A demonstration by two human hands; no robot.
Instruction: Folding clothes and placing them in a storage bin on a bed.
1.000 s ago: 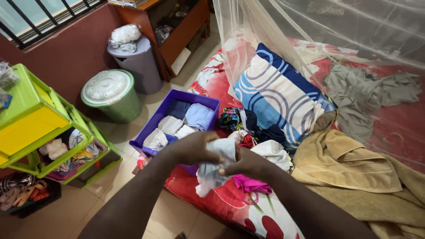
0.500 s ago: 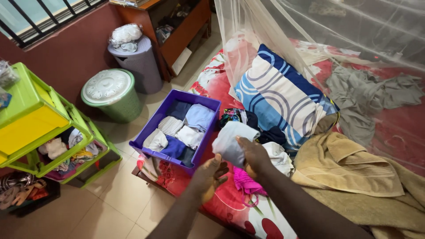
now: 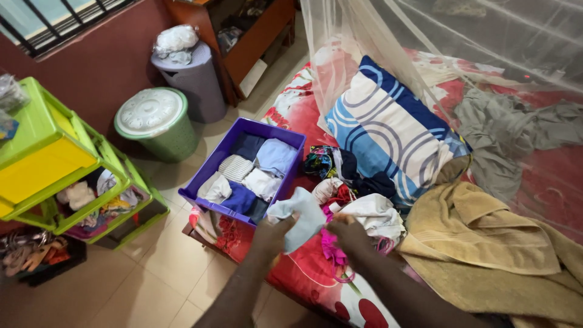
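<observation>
Hands: left hand (image 3: 271, 232) and right hand (image 3: 347, 233) both closed on pale cloth (image 3: 302, 215); loose grip risks dropping it short of purple basket (image 3: 205, 180).

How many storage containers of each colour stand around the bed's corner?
Purple rectangular plastic basket of folded clothes: 1
Green round lidded plastic bin: 1
Grey-lilac tall plastic hamper: 1
Green-and-yellow plastic drawer rack: 1
Total: 4
</observation>
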